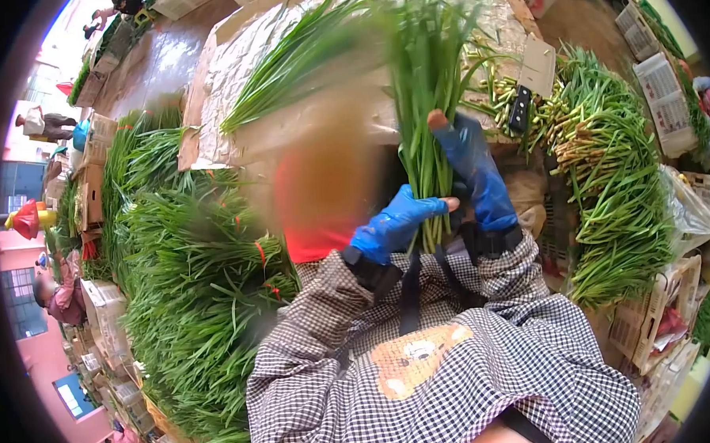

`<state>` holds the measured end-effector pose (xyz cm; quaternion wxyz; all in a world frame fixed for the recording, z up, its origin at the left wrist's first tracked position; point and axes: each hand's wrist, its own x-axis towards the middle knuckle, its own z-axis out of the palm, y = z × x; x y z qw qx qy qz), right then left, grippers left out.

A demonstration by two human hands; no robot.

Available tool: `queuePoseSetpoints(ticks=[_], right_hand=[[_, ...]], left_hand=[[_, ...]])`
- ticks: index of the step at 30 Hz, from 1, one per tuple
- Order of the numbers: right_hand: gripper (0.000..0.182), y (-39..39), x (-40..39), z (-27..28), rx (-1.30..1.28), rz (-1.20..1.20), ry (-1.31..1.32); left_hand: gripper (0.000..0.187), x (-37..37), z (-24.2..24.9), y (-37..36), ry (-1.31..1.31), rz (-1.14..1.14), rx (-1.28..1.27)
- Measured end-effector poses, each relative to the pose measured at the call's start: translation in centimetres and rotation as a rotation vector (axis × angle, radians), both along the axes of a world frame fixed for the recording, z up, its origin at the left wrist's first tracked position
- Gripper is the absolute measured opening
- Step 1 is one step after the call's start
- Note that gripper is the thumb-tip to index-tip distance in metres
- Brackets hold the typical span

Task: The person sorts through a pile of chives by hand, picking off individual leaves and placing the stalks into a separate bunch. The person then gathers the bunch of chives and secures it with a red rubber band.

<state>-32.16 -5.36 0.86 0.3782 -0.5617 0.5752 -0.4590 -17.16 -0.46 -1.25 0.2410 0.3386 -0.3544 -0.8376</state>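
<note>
A bunch of long green leafy stalks (424,76), looking like garlic chives, stands upright in front of my chest. My left hand (398,221), in a blue glove with a bare thumb tip, closes round the lower stems. Higher up and to the right, my right hand (469,157), gloved in blue too, is wrapped round the same bunch, its thumb in front. The leaf tops are blurred. Beyond them, more loose green leaves (285,70) lie on the pale covered table (232,45). Cut stem ends (496,92) are scattered to the right of the bunch.
A big heap of greens (191,284), some tied with red bands, fills the left. Another pile of stalks (611,186) lies on the right, near a black device (519,110) and a cardboard piece (537,63). Plastic crates (665,101) line the right edge. Brown blur covers part of the centre.
</note>
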Motion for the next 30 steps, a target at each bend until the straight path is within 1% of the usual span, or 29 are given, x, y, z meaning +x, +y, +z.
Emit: queuePoseSetpoints(ticks=[1, 2, 3, 4, 5, 7, 8, 9, 10, 11, 13, 14, 16, 17, 19, 21, 23, 24, 25, 26, 27, 28, 29, 30], right_hand=[[0.058, -0.2, -0.8, -0.7, -0.008, 0.002, 0.002], [0.058, -0.2, -2.0, -1.4, -0.139, -0.034, 0.121], [0.058, 0.2, -3.1, -1.9, -0.266, -0.070, 0.241], [0.051, 1.3, -4.0, -1.0, -0.185, -0.038, 0.272], [0.051, 2.6, -4.9, -1.1, -0.178, -0.038, 0.278], [0.039, 5.5, -6.1, -1.2, 0.053, -0.042, 0.102], [0.033, 7.5, -6.2, -1.0, 0.134, 0.068, -0.078], [0.027, 9.5, -6.2, -0.6, 0.213, 0.177, -0.257], [0.025, 11.2, -5.9, -1.8, 0.233, 0.266, 0.005], [0.025, 12.8, -5.4, -2.9, 0.252, 0.350, 0.268], [0.028, 15.1, -1.6, -1.8, 0.543, 0.432, 0.063], [0.028, 14.9, -0.1, -1.6, 0.545, 0.422, 0.061], [0.030, 13.9, 1.6, -1.3, 0.327, 0.540, 0.248], [0.030, 13.4, 1.6, -1.6, 0.326, 0.536, 0.245], [0.029, 12.1, 1.6, -2.6, 0.375, 0.361, -0.194], [0.028, 11.9, 1.5, -2.5, 0.370, 0.398, -0.150], [0.028, 12.8, 1.6, -1.2, 0.561, 0.474, -0.345], [0.028, 12.8, 1.4, 1.3, 0.716, 0.441, -0.416], [0.028, 12.6, 0.9, 2.3, 0.723, 0.439, -0.417], [0.028, 12.1, 0.0, 3.0, 0.748, 0.310, -0.379], [0.028, 11.6, -1.2, 3.2, 0.768, 0.181, -0.338], [0.027, 11.1, -2.2, 2.2, 0.661, 0.133, -0.326], [0.027, 10.6, -2.6, 1.2, 0.663, 0.128, -0.328], [0.027, 9.8, -2.6, 1.0, 0.560, 0.082, -0.170]], left_hand=[[0.037, -0.6, -0.2, -0.1, 0.071, 0.050, 0.108], [0.037, -0.8, -0.8, -0.3, 0.074, 0.052, 0.103], [0.034, -1.0, -2.1, -0.4, 0.062, 0.093, 0.205], [0.031, -1.2, -2.5, -0.4, 0.052, 0.133, 0.311], [0.031, -1.3, -3.1, -0.3, 0.057, 0.132, 0.318], [0.034, -1.5, -3.2, -0.4, 0.055, 0.150, 0.300], [0.034, -1.4, -3.3, -0.6, 0.059, 0.144, 0.302], [0.038, -1.3, -3.2, -1.0, 0.154, 0.114, 0.277], [0.042, -1.4, -3.1, -1.2, 0.251, 0.083, 0.254], [0.042, -1.6, -3.2, -1.3, 0.257, 0.073, 0.256], [0.050, -1.9, -3.1, -1.5, 0.301, 0.079, 0.271], [0.053, -1.8, -3.3, -1.3, 0.346, 0.068, 0.294], [0.053, -1.5, -1.6, -0.7, 0.334, 0.094, 0.298], [0.053, -1.3, -0.9, -0.4, 0.322, 0.126, 0.298], [0.054, -0.9, -1.2, -0.2, 0.340, 0.103, 0.334], [0.055, -0.8, -1.4, -0.1, 0.323, 0.090, 0.331], [0.055, -0.7, -1.9, -0.2, 0.365, 0.075, 0.335], [0.054, -0.7, -2.5, -0.4, 0.349, 0.062, 0.293], [0.052, -0.7, -2.5, -0.4, 0.331, 0.047, 0.256], [0.049, -0.7, -2.4, -0.3, 0.279, 0.099, 0.209], [0.049, -0.7, -2.6, -0.2, 0.281, 0.094, 0.213], [0.047, -0.7, -2.9, -0.2, 0.312, 0.106, 0.212], [0.045, -0.7, -3.2, -0.1, 0.342, 0.119, 0.212], [0.041, -0.8, -2.8, 0.2, 0.309, 0.141, 0.217]])
